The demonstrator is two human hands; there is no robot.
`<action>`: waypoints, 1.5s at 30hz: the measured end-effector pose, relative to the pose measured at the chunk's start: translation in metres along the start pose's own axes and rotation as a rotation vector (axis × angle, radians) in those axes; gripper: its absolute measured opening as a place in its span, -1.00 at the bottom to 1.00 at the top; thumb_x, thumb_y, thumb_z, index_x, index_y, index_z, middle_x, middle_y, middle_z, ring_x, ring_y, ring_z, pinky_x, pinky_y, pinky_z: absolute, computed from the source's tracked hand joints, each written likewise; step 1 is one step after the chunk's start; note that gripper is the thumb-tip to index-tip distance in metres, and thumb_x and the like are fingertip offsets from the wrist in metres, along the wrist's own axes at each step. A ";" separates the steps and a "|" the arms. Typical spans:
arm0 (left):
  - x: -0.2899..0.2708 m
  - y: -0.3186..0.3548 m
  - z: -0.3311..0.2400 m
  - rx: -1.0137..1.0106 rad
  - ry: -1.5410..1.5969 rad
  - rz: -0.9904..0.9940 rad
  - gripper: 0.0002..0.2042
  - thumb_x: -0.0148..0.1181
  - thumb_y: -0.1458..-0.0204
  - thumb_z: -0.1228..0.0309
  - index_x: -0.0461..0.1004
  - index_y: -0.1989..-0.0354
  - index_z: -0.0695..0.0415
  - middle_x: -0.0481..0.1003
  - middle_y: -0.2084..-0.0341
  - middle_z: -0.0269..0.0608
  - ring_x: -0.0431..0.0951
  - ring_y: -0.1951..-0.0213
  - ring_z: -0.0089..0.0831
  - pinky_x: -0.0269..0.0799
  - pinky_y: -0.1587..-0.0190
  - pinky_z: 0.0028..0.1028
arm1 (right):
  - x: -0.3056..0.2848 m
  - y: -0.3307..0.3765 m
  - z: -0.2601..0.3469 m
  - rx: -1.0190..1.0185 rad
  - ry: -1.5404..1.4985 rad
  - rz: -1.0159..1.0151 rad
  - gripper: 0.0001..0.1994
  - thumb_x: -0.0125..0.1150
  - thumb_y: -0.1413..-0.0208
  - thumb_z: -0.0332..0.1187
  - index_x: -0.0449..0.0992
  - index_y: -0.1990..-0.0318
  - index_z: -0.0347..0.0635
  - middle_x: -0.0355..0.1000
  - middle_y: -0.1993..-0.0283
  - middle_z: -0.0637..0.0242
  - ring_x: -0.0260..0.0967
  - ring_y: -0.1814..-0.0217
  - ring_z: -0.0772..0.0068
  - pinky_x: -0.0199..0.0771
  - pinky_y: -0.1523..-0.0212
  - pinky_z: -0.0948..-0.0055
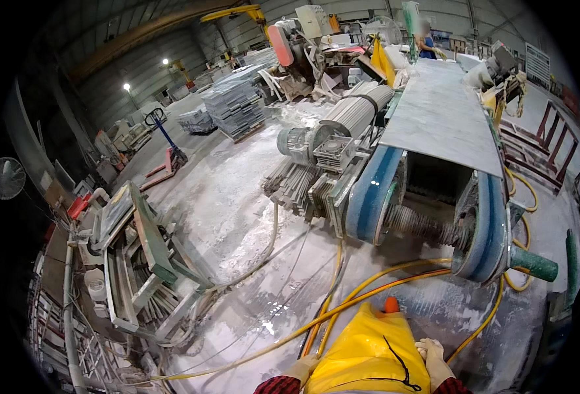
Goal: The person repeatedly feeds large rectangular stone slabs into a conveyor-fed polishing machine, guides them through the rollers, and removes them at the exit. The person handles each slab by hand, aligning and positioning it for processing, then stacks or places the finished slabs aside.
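Observation:
My left hand [303, 369], in a cream glove, is at the left side of the yellow apron [362, 351] I wear; its fingers are mostly hidden by the apron. Against the apron's right edge rests my right hand [433, 359], also gloved, with fingers curled in; whatever they may hold is hidden. A dark cord hangs down the apron's front. Ahead of me stands a belt machine with two wide blue belts [374, 197]. Across them lies a large pale grey stone slab [439, 111], apart from both hands. An orange boot tip [391, 305] shows beyond the apron.
Yellow hoses [349, 303] cross the wet floor before my feet. Left stands a frame of metal parts [142, 262]; farther back are a pallet jack [171, 157] and stacked slabs [234, 105]. A dark red rack [539, 148] is at right. Another person [426, 46] stands beyond the slab.

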State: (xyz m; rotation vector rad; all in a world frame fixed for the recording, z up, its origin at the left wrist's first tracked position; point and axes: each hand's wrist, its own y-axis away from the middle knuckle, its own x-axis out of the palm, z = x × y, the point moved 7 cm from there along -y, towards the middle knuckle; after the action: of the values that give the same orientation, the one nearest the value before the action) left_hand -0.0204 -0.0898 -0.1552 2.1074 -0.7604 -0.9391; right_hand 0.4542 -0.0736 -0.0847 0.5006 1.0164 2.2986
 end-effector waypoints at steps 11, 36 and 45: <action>-0.027 0.042 -0.047 -0.073 -0.118 -0.022 -0.49 0.04 -0.20 -0.07 0.56 -0.11 0.06 0.61 0.00 0.03 0.60 -0.05 -0.06 0.47 -0.07 -0.21 | -0.007 0.014 -0.008 -0.003 -0.106 -0.020 -0.76 -0.02 -0.43 -0.43 0.46 0.07 -0.53 0.48 0.31 -0.29 0.12 0.64 0.43 0.10 0.63 0.44; -0.023 0.030 -0.039 -0.085 -0.020 -0.026 -0.55 0.17 -0.16 0.02 0.60 -0.01 0.13 0.66 0.15 -0.06 0.65 0.15 -0.20 0.50 0.10 -0.26 | 0.003 0.038 0.009 0.051 -0.012 0.027 -0.73 -0.01 -0.46 -0.32 0.47 0.01 -0.40 0.60 0.27 0.09 0.36 0.57 0.54 0.40 0.54 0.59; -0.018 0.025 -0.033 -0.075 -0.006 -0.013 -0.54 0.11 -0.19 0.00 0.58 -0.04 0.12 0.63 0.10 -0.02 0.63 0.08 -0.15 0.49 0.04 -0.23 | 0.016 0.043 0.012 0.025 -0.105 0.131 -0.59 -0.16 -0.50 -0.41 0.11 0.53 -0.03 0.02 0.57 0.50 -0.19 0.65 0.66 -0.14 0.60 0.48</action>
State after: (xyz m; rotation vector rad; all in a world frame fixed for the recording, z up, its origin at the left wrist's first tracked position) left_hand -0.0102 -0.0795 -0.1122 2.0482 -0.7044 -0.9661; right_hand 0.4333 -0.0809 -0.0426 0.7095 0.9887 2.3484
